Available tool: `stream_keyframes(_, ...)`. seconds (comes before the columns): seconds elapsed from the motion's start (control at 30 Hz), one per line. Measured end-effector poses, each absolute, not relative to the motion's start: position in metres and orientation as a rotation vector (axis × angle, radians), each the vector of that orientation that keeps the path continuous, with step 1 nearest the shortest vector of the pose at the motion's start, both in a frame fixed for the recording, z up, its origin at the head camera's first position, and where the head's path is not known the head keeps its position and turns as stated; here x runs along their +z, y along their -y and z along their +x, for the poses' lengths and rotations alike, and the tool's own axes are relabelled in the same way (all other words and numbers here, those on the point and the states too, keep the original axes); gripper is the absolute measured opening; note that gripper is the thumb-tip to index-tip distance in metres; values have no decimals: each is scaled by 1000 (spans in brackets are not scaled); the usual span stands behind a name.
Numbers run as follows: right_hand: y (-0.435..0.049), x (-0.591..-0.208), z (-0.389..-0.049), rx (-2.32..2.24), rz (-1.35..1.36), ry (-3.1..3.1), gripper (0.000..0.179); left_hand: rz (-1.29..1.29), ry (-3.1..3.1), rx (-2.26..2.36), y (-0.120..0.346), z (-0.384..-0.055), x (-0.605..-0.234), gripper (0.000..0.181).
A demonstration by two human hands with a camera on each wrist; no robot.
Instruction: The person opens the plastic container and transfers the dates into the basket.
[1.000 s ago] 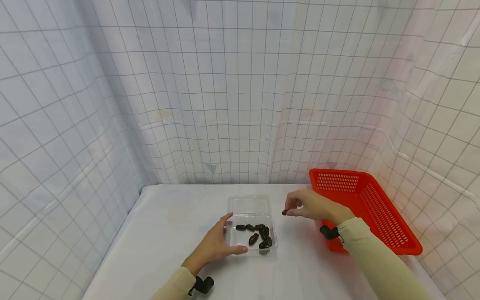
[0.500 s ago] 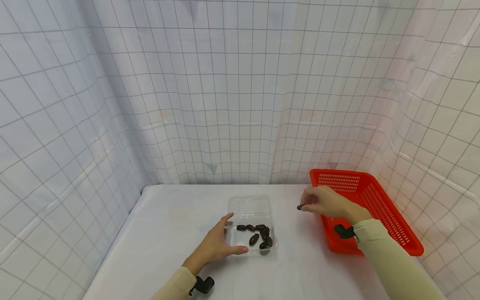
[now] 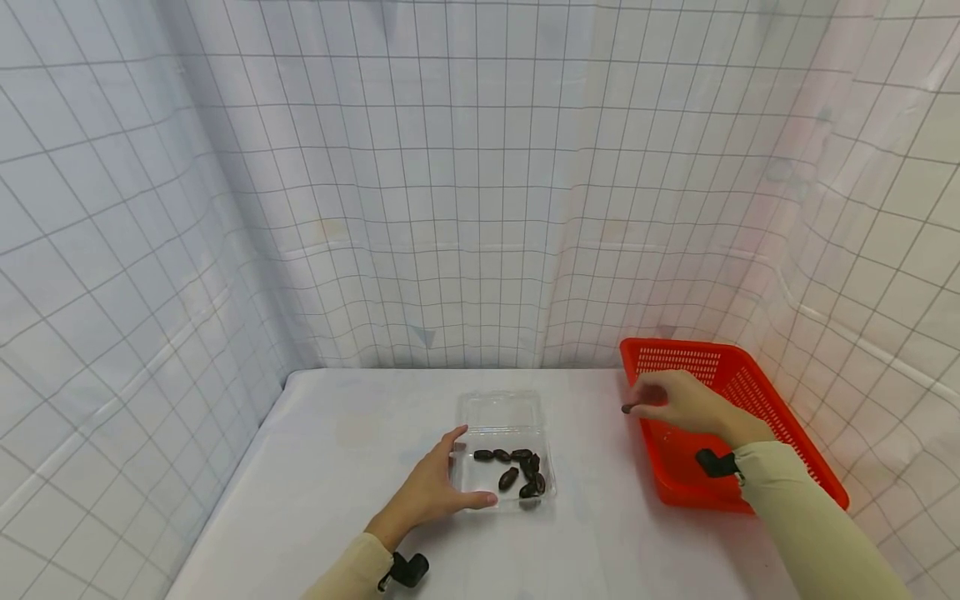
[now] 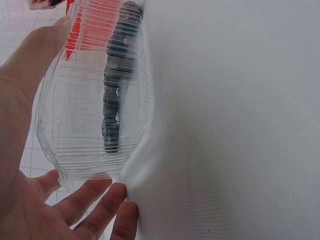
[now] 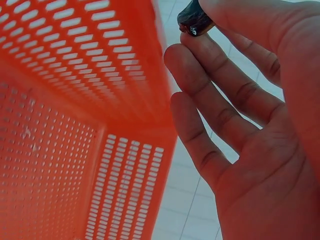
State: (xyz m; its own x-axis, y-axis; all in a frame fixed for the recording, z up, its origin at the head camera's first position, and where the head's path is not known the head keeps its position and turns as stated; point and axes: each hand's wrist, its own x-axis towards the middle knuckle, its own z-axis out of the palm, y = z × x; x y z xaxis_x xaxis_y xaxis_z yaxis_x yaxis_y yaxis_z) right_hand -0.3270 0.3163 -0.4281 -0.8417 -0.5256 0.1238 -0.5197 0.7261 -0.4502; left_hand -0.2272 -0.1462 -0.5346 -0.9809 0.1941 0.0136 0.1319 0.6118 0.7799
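Head view: right hand (image 3: 684,402) pinches one small dark date-like piece (image 3: 627,408) near the left rim of the red basket (image 3: 666,477); cannot tell whether the piece is inside or outside that rim. Left hand (image 3: 429,493) holds the clear container (image 3: 472,478) at its left side, thumb along the near edge, fingers at the left wall. Container sits on the white desk (image 3: 352,450), lid (image 3: 498,410) folded back; more dark pieces (image 3: 507,478) lie inside, mostly toward its far and right sides.

Left wrist view: container held between thumb and fingers. Ribbed walls look thin and flexible; probably light and easily dented, so a loose grip on the rim and corner should do.

Right wrist view: thumb covers part of the piece, fingertip beneath, the other fingers loosely extended. Surface wrinkled and glossy: likely light, slightly soft, perhaps sticky or slippery. Best taken across its narrow middle with gentle pressure; a hard squeeze might deform it.
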Motion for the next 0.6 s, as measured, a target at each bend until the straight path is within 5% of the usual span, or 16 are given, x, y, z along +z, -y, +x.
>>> stream_keyframes(0.6, -361, -442, -342, -749, -747, -2968, 15, 284, -2743, 1331, 147, -226, -534, 129)
